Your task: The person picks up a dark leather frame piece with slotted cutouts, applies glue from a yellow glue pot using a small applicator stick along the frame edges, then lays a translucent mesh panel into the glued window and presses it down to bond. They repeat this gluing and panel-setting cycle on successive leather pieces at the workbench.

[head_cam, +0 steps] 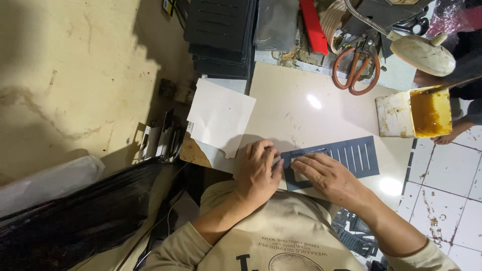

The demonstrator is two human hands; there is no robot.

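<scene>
one slotted dark sheet (351, 155) pinned flat on counter (301, 108) by left hand (257, 173), right hand (326, 176) | one tub (414, 113) of amber glue | one scissors (356, 68)

The person wears a beige long-sleeved top, the sleeves pushed up the forearms so that the left hand (257, 173) and right hand (327, 176) are bare, without gloves, rings or a watch. Dark printed lettering and a round graphic mark the chest.
</scene>
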